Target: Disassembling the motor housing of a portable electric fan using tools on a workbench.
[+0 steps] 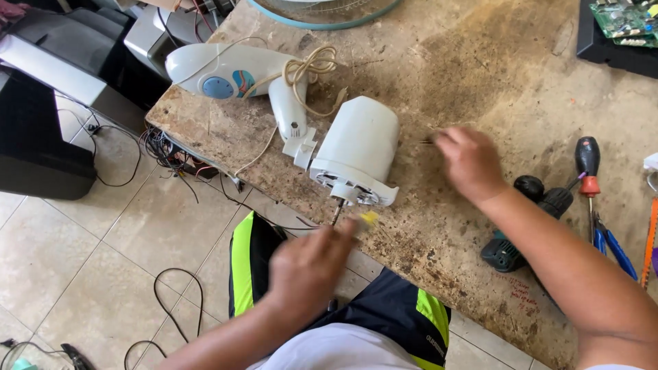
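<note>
White fan motor (pixel 360 147) lies on the worn bench (pixel 480 62), between the two hands, its shaft (pixel 337 211) pointing at the left hand (pixel 308 267). Left hand pinches a yellow-tipped tool (pixel 369 219) just beside the shaft. Right hand (pixel 469 161), blurred, closes on a thin dark object (pixel 428 142); drill (pixel 524 226) and screwdriver (pixel 588 171) lie to its right.

Right hand (pixel 469 163) motion-blurred, small dark item at its fingertips unclear, circuit board (pixel 627 19) cut off at the corner

2 hands (pixel 308 264), 1 fan motor housing (pixel 360 147), 1 fan base (pixel 226 68), 1 drill (pixel 528 219), 1 screwdriver (pixel 587 164).
</note>
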